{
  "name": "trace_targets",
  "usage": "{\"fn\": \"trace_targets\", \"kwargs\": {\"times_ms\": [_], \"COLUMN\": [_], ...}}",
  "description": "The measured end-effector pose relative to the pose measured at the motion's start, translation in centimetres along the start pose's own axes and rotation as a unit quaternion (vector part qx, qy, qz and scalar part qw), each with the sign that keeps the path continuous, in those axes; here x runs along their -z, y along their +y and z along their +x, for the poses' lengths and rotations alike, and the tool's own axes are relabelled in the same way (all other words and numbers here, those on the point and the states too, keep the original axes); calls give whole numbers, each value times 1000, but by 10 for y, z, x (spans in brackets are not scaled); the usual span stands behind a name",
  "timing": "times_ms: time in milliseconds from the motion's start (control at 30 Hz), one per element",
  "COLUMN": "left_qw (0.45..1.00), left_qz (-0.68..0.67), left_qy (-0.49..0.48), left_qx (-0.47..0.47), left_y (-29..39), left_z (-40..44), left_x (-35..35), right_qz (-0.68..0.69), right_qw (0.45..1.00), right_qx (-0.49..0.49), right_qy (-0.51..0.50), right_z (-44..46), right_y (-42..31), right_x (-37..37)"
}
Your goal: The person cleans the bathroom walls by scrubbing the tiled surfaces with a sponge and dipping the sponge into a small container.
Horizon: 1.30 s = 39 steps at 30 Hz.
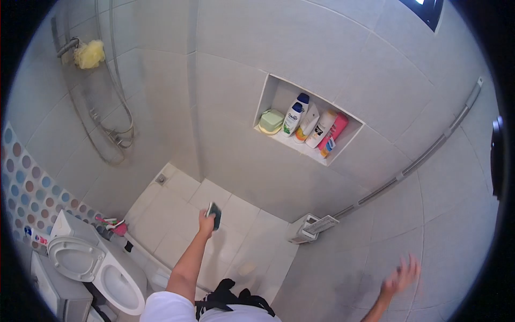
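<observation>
My left hand [206, 224] reaches forward over the tiled floor, fingers closed around a dark green scrubber [214, 216] with a pale edge. Whether it is a brush or a pad is hard to make out. The scrubber is held above the pale floor tiles [236, 214] of the shower area. Off to the right, my right hand [401, 276] is slightly blurred, with its fingers spread and nothing in them. It is in front of the grey tiled wall [445, 236]; I cannot tell whether it touches it.
A wall niche [360, 129] holds several bottles [292, 119] and a green soap box [271, 121]. A white box-like holder [306, 229] stands low by the wall, below a metal rail [424, 158]. At left are a toilet [120, 290], shower hose [129, 107] and yellow bath puff [89, 54].
</observation>
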<state>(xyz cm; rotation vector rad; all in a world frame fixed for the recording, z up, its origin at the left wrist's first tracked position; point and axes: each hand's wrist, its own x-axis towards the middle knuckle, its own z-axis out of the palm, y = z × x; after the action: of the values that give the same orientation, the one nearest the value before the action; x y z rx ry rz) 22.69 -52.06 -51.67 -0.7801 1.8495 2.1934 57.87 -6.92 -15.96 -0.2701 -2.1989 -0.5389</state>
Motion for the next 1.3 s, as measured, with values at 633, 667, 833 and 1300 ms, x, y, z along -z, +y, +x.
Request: {"fn": "trace_targets", "kwargs": {"times_ms": [633, 667, 833, 1300], "left_qw": [701, 696, 554, 537], "left_qz": [59, 41, 78, 35], "left_qy": [207, 179, 254, 161], "left_qx": [-679, -694, -789, -828], "left_y": [339, 325, 328, 318], "left_z": [4, -12, 46, 59], "left_x": [-425, -443, -426, -428], "right_qz": [-45, -41, -71, -73], "right_qw": [922, 925, 901, 889], "right_qx": [49, 47, 90, 116], "right_qy": [381, 376, 418, 437], "right_z": [518, 517, 522, 529], "right_y": [-57, -55, -46, -35], "right_x": [-323, -325, -329, -332]}}
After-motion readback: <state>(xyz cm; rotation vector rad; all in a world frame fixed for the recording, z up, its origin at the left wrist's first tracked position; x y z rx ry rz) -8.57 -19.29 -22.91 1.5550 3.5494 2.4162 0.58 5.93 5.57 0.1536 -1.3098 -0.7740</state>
